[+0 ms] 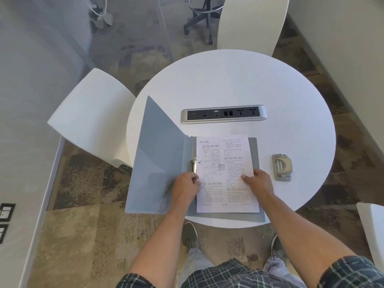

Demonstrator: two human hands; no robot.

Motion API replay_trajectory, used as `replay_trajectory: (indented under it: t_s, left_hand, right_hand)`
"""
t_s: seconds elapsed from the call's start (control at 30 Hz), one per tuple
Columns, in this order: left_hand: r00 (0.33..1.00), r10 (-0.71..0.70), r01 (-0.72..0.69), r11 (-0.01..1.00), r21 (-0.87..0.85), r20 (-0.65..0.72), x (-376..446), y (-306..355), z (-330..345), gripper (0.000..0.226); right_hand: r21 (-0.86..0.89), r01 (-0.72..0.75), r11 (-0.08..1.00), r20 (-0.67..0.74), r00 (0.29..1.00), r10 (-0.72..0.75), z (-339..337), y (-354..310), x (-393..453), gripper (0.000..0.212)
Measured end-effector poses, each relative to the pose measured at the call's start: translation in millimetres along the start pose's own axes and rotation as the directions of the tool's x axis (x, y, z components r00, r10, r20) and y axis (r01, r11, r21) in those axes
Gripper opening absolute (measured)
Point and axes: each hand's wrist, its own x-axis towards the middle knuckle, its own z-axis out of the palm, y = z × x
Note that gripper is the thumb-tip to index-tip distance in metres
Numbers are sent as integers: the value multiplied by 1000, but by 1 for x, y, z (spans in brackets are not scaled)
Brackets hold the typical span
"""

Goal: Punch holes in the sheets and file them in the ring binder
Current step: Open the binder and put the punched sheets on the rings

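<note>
A grey ring binder [160, 163] lies open at the near edge of the round white table [239, 84], its front cover raised to the left. The metal ring mechanism [193, 165] shows along the spine. A printed sheet [225, 173] lies on the binder's right half. My left hand [186, 187] pinches the sheet's left edge just below the rings. My right hand [259, 183] grips the sheet's right edge. A beige and grey hole punch [282, 167] rests on the table to the right of the binder, apart from both hands.
A silver socket strip [224, 113] is set into the table's middle, beyond the binder. White chairs stand at the left [91, 115] and far side [251, 23]; another white seat [372, 229] is at the right edge. My feet are under the table on patterned carpet.
</note>
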Motion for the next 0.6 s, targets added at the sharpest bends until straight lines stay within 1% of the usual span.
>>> replay_trajectory:
  t_s: [0.07,0.17,0.3,0.37,0.47,0.6]
  left_hand:
    - [1000,20,-20,999,49,4,-3,-3,3,14]
    - [999,35,-34,997,63,-16,-3,-6,5,13]
    - [997,73,-71,994,82,-17,-2,-7,7,12]
    - [995,94,-91,992,83,-29,-2,-9,8,10]
    - [993,109,-104,991,85,-50,-4,-11,10,10]
    - [990,100,-97,995,38,-99,-10,-14,10,16]
  right_hand:
    - [-46,16,999,-18,1000,-17,0,-1,-1,14]
    - [-91,20,996,-30,999,-23,0,-3,-2,16]
    - [-196,2,981,-53,999,-13,2,-4,-2,26]
    - [-293,-2,956,-82,996,-23,4,-7,-3,28]
    - [-416,-17,909,-116,993,-35,7,-9,-8,23]
    - [-529,-59,847,-178,983,-42,12,-11,-13,21]
